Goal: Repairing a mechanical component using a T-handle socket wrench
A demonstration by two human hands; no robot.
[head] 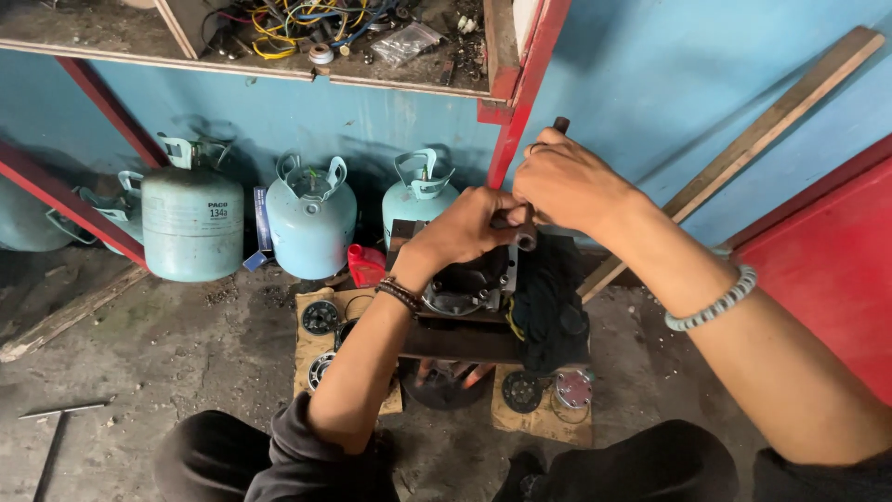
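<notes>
While we look down from the head camera, a thin metal rod (63, 409) lies on the concrete floor (186, 344) at the far left. Next come three pale blue gas cylinders (192, 221) standing against the blue wall (650, 84), beneath a cluttered shelf (279, 37) strewn with tangled wires (297, 19). A small red container (366, 265) sits on the floor just right of the middle cylinder. Pieces of cardboard (311, 349) lie on the floor, carrying round metal discs (321, 317).

Our left hand (460, 228) reaches forward at the centre, a dark beaded bracelet (400, 295) on its wrist, and its grip is clenched around a dark metal tool (520, 228) just above the metal compressor body (465, 288). That compressor body rests on a dark beam (465, 342) between our knees, with a black cloth (548, 302) draped on its right side.

Our right hand (567, 181) sits touching the left one, its grip clenched on the same tool, whose upper end pokes out above the knuckles. A pale beaded bracelet (715, 302) circles the right forearm. More discs (522, 391) lie on cardboard below. Further right, a wooden plank (743, 149) leans against the wall, and a red panel (827, 270) stands at the far right edge.
</notes>
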